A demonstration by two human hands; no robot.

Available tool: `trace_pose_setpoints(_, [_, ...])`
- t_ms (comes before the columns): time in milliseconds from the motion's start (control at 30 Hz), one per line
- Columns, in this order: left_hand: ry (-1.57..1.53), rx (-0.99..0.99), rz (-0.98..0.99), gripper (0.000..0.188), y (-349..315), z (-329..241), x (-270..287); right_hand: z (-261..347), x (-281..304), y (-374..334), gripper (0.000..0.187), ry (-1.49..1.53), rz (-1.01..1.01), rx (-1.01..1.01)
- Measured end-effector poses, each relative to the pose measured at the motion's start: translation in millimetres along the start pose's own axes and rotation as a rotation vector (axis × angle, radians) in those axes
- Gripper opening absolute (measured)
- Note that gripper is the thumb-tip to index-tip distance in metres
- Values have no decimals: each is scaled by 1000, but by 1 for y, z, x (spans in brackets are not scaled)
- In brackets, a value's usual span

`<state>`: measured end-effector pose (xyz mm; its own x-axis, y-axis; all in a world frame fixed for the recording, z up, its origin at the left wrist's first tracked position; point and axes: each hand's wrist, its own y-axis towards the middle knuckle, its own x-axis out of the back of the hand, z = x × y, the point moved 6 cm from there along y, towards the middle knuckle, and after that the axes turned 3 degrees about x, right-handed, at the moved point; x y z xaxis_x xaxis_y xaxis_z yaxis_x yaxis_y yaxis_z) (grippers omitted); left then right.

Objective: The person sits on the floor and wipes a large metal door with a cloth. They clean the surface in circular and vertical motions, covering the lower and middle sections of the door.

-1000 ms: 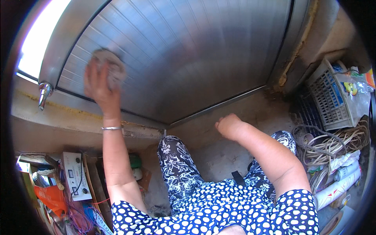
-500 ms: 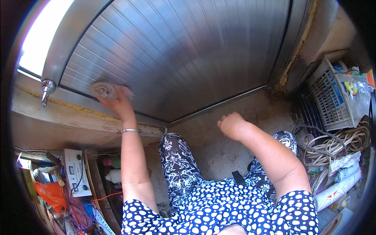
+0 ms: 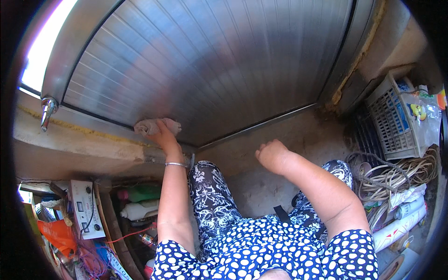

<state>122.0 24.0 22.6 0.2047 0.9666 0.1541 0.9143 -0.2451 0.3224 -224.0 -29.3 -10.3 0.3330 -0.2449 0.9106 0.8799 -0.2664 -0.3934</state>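
Two hands: left hand (image 3: pixel 164 137) is grasping crumpled cloth (image 3: pixel 145 127); right hand (image 3: pixel 272 156) is clenching above floor (image 3: pixel 261 189).
Cloth: touching ribbed metal door (image 3: pixel 224 60) near its nearest corner.
Left wrist: wearing silver bangle (image 3: pixel 175 164).
Right side: grey plastic crate (image 3: pixel 400 150) sitting near coiled cables (image 3: pixel 382 181).

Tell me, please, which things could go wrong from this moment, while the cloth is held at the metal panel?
The left grip has the bunched cloth near the lower edge of the metal panel, so the cloth might catch there.

The left forearm passes close to the red wire and pale bottle; it could snag one or knock the other.

Loose cable lies beside the right knee and may tangle a leg.
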Motion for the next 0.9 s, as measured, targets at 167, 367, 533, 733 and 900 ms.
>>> trace_pose_setpoints(167, [-282,551,146,50,-30,40,-27,-4,-3,1,33,32,77,-19])
trace_pose_setpoints(367, [-707,837,259,36,-21,108,-18,-9,-5,5,28,41,22,-23])
trace_pose_setpoints(533, [-636,446,181,49,-19,6,-22,-16,-8,1,27,49,7,-48])
trace_pose_setpoints(733, [-282,-74,8,53,16,-130,-1,-15,-6,2,33,82,45,-26])
trace_pose_setpoints(900, [-296,-371,-28,45,52,-222,10,-21,5,-17,45,97,82,-53])
